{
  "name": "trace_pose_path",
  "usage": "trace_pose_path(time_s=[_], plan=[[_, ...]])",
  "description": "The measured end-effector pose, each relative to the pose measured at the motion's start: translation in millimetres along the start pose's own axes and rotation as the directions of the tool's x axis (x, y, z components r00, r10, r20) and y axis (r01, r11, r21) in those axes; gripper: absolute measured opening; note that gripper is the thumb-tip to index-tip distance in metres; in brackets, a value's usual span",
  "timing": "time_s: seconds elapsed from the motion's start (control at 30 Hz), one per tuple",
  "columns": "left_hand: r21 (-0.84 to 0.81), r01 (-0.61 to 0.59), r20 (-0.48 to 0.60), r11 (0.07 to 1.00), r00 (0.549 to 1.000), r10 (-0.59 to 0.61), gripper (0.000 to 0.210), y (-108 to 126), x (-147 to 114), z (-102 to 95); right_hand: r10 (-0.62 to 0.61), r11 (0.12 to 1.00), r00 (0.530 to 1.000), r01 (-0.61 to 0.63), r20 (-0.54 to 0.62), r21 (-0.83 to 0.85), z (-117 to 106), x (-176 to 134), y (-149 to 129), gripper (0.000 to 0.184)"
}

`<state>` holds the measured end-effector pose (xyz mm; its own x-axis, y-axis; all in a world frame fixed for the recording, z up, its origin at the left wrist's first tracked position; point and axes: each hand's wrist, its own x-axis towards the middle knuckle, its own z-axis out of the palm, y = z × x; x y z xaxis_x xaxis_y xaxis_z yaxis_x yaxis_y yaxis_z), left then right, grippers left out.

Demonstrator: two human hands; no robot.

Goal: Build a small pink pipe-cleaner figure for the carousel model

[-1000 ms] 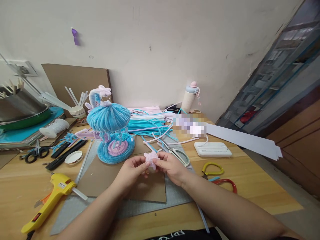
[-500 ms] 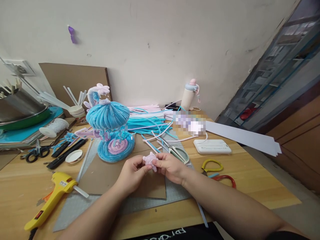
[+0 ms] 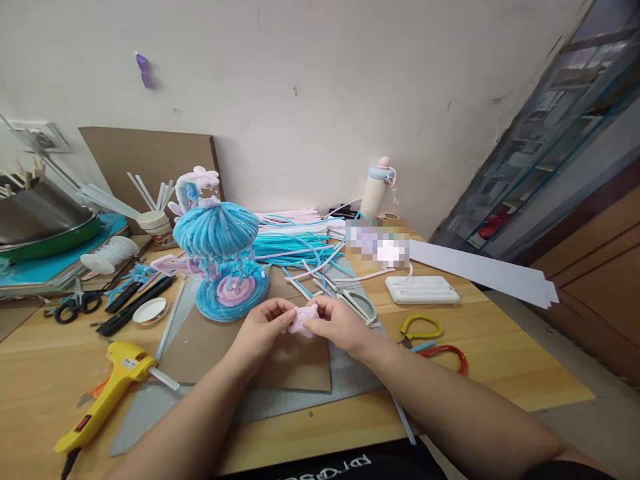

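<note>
- Fingers of the left hand and right hand pinch a small pink fuzzy piece from both sides; it sits between the fingertips, above the cardboard sheet on the desk
- Blue pipe-cleaner carousel stands at 10 o'clock from the hands, near
- Pale-handled scissors lie just beside the right hand at 2 o'clock; yellow glue gun lies well apart at 8 o'clock
- Yellow-handled pliers rest at 3 o'clock
</note>
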<state>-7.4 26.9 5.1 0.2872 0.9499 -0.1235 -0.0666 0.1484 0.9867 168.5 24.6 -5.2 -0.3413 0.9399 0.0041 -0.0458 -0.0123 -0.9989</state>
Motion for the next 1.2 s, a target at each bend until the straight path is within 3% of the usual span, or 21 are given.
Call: trace_pose_path(time_s=[0.1,0.23,0.47,0.7,0.83,0.97,1.1,1.2], plan=[[-0.127,0.025,0.046,0.992,0.999,-0.02,0.022,2,-2,0.3,0.039,0.973,0.999,-0.037,-0.006,0.228,1,0,-1,0.022],[-0.231,0.072,0.055,0.97,0.997,-0.061,0.023,6,-6,2.9,0.119,0.894,0.988,-0.149,0.097,0.422,1,0,-2,0.029],[-0.109,0.074,0.047,0.991,0.996,-0.07,0.023,3,-5,-1.2,0.058,0.914,0.996,-0.079,0.064,0.397,3,-1,1,0.028],[-0.33,0.232,0.21,0.915,0.963,-0.169,0.023,1,-5,-3.1,0.036,0.962,0.998,-0.051,0.058,0.269,5,-4,-2,0.025],[-0.373,0.269,0.259,0.888,0.949,-0.179,0.024,1,-6,-0.9,0.044,0.971,0.998,-0.052,0.039,0.232,8,-6,-4,0.027],[-0.369,0.182,0.181,0.911,0.976,-0.122,0.024,1,-7,4.3,0.073,0.939,0.997,-0.081,0.038,0.333,11,-5,-3,0.025],[-0.284,-0.02,0.019,0.959,0.999,0.026,0.023,2,-6,7.3,0.218,0.76,0.967,-0.251,0.129,0.6,11,-5,-5,0.025],[-0.144,-0.111,0.006,0.983,0.994,0.113,0.019,2,-6,5.3,0.263,0.661,0.942,-0.335,0.21,0.672,9,-6,-6,0.025]])
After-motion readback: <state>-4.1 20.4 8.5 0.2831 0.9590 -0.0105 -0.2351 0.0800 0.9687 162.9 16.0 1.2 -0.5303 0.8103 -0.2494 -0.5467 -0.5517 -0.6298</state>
